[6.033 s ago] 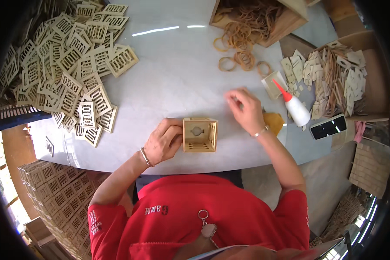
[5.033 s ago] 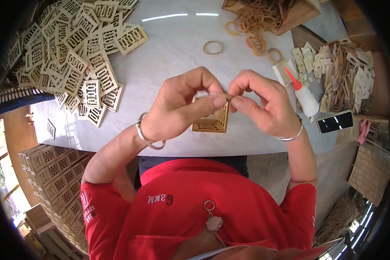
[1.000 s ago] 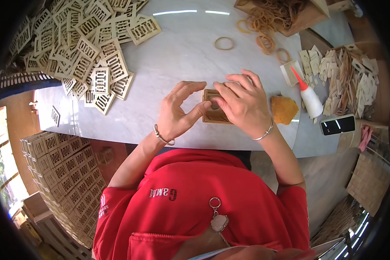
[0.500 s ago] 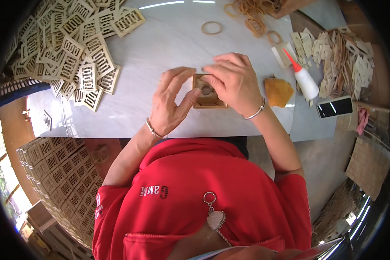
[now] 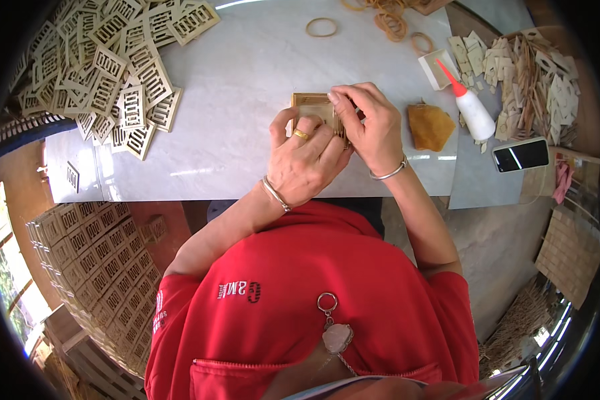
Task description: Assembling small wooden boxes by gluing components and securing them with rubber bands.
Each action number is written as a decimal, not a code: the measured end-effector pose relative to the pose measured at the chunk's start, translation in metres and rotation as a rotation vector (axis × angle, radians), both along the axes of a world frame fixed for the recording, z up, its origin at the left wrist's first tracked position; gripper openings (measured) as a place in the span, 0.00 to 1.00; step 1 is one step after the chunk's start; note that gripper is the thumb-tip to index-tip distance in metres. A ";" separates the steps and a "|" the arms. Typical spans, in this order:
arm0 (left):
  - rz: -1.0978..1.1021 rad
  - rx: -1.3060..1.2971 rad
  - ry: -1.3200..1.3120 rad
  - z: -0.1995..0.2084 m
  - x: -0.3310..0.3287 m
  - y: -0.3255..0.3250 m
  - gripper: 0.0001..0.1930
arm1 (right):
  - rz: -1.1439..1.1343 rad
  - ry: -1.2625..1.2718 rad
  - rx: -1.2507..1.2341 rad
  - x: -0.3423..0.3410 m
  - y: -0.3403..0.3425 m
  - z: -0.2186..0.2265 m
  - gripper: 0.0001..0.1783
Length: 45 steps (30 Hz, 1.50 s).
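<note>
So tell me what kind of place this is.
Probably a small craft workshop assembling wooden boxes. A heap of laser-cut lattice panels lies on the marble table, a glue bottle stands by, and both hands, left hand and right hand, hold a small wooden box.

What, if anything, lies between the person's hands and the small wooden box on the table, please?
Nothing visible does. The left hand and the right hand both rest directly on the small wooden box on the white table. The glue bottle and the amber pad lie off to the right, apart from them.
</note>
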<state>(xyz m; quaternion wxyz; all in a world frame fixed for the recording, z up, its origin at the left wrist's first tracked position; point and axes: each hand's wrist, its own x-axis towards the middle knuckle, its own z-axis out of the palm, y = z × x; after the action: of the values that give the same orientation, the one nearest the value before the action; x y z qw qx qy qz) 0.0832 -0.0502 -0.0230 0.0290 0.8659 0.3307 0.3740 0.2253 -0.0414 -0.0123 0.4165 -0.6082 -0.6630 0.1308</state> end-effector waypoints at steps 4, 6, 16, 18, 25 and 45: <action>-0.009 0.022 -0.025 -0.002 0.001 -0.001 0.13 | -0.004 -0.004 0.008 0.000 0.000 -0.002 0.07; -0.021 -0.006 0.003 -0.001 -0.001 0.000 0.13 | 0.001 -0.002 -0.016 0.000 0.000 -0.003 0.07; -0.174 -0.213 0.063 0.025 -0.079 0.036 0.30 | 0.392 -0.432 0.099 0.009 -0.025 0.048 0.21; -0.214 -0.179 0.143 0.023 -0.080 0.040 0.29 | 0.413 -0.424 0.066 0.001 -0.026 0.043 0.19; -0.238 -0.098 0.071 0.016 -0.077 0.046 0.25 | 0.467 -0.401 0.121 -0.008 -0.021 0.026 0.06; -0.301 -0.774 -0.287 -0.014 -0.083 0.064 0.39 | 0.103 -0.499 -0.135 0.084 -0.080 -0.015 0.21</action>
<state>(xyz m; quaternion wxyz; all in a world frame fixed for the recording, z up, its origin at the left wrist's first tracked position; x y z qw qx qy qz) 0.0000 0.0133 -0.0368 0.4512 0.7691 0.3092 0.3305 0.3091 -0.1211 -0.0278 0.1913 -0.6134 -0.7651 0.0420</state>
